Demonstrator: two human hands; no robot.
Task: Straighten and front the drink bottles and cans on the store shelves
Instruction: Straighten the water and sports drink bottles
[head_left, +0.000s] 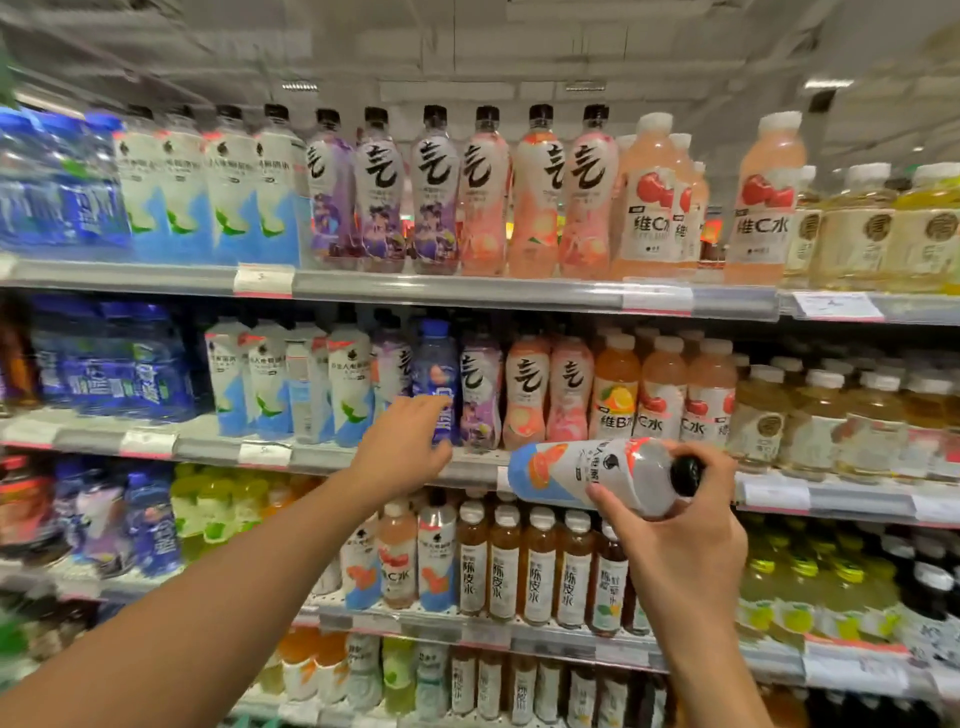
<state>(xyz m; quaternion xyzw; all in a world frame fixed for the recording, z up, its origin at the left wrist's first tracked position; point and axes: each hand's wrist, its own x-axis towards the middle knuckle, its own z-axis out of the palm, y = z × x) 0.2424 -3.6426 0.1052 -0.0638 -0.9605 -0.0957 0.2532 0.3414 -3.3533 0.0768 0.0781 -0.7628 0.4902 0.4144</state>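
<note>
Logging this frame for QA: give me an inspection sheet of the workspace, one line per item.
Surface: metal store shelves in several tiers, price tags on the front rails.
Job's things: blue bottle standing among purple-labelled bottles on the second tier; orange-and-blue labelled bottle held on its side in front of the shelf edge, black cap to the right.
Clutter: nothing seen.
Grips: left hand reaches to the blue bottle, fingers at its lower part; whether they close round it is unclear. Right hand grips the sideways bottle near its cap end.
Cables: nothing seen.
Surroundings: ceiling with light fittings above the top tier; picture edges blurred.
</note>
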